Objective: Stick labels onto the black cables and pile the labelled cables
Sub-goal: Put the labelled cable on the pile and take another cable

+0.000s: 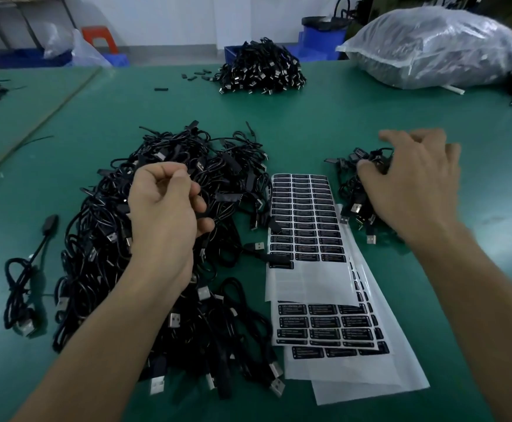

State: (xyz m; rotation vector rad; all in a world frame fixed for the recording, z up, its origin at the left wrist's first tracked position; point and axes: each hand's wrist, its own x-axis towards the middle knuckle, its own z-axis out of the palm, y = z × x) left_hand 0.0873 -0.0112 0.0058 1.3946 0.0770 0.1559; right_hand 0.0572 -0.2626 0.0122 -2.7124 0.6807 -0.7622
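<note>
Pile of cables (pixel 350 190) lies under spread right hand (pixel 413 187); curled left hand (pixel 163 214) over bigger heap (pixel 96 239), hold unclear

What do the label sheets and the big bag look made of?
The label sheets: glossy black stickers on translucent white backing, likely waxed paper or film. The big bag: thin clear plastic, crinkled with shiny highlights.

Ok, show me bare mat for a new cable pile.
Widest bare mat lies between the near pile and far pile. More lies right of the label sheets, this side of the small pile. The near left is crowded.
</note>
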